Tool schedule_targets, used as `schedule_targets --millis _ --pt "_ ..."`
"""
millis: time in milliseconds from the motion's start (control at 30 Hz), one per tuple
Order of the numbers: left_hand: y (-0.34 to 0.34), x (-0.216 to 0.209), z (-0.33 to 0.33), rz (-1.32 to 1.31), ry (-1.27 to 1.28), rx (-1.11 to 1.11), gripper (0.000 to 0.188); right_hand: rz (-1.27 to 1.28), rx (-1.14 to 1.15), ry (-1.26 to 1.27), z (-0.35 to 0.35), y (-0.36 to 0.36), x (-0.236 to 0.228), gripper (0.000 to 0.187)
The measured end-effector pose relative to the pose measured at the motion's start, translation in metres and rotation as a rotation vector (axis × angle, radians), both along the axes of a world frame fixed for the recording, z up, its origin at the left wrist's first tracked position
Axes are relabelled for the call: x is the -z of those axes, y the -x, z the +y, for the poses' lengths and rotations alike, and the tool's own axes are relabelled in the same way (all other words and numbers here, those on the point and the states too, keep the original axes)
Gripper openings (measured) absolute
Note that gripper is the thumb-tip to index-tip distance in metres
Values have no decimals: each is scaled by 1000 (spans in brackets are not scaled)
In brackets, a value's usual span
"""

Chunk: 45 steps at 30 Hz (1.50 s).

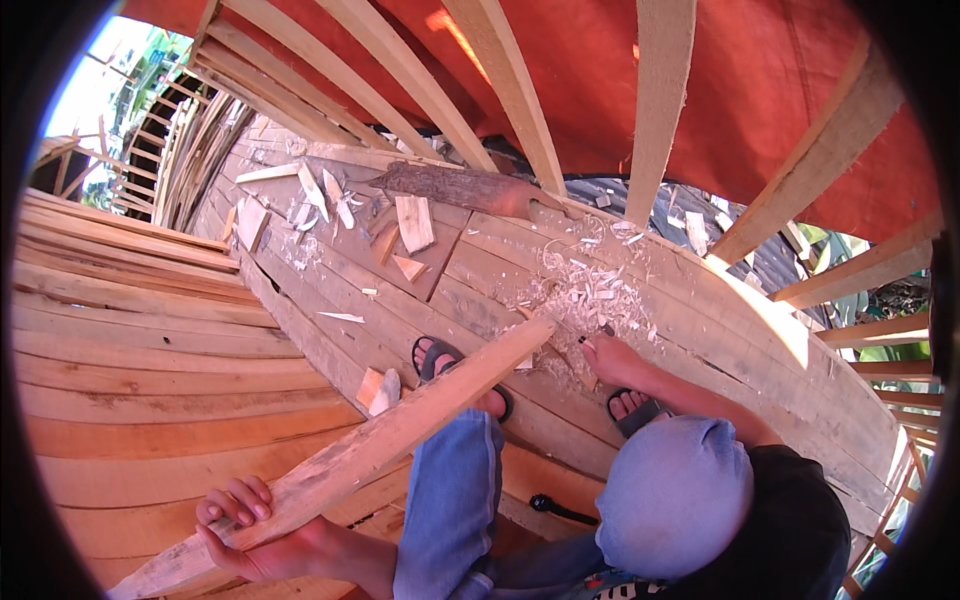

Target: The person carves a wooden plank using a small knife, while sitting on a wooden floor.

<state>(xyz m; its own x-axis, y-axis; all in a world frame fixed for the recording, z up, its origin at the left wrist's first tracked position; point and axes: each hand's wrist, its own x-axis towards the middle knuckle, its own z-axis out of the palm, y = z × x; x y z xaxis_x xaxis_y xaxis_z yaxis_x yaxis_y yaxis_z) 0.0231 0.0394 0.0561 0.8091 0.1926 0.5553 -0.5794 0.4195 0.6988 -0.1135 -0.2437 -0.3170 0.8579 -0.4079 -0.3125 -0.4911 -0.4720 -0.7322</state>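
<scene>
A long, rough-cut wooden plank (410,430) slants from the lower left up to the middle, its tapered far end over the boards between my feet. My left hand (250,530) wraps round its near part, thumb below and fingers over the top edge. Beyond the plank's far end, just to its right, my right hand (608,358) is closed low over the floor. Small dark ends of something stick out of that fist; most of it is hidden, so its kind cannot be made out. A pile of wood shavings (595,295) lies just past this hand.
Wooden offcuts (415,222) and a bark-covered log piece (455,188) lie farther off on the plank floor (500,260). Upright wooden ribs (660,100) line the far side before a red sheet (780,90). A black object (560,508) rests near my legs.
</scene>
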Motion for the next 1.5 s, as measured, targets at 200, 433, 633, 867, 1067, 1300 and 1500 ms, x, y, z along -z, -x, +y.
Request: schedule_targets --millis 200,433,633,867,1067,1300,1500 --pt "2 -4 1 11 -11 -46 23 87 10 -20 0 0 -3 39" --pt "0 -4 1 26 -6 -40 24 178 9 -29 -4 2 9 39" --pt "-1 -3 0 13 2 -14 23 169 20 -75 -9 -2 8 39" --pt "6 -5 -3 -134 -21 272 19 26 -36 -11 4 -6 0 37" --pt "5 -4 -3 -141 -38 322 19 -93 24 -1 11 3 6 42" --pt "4 -3 -1 -136 -20 331 20 -21 2 4 5 -1 -2 41" --pt "6 -5 0 -153 -16 329 20 65 7 -47 2 -4 -4 42"
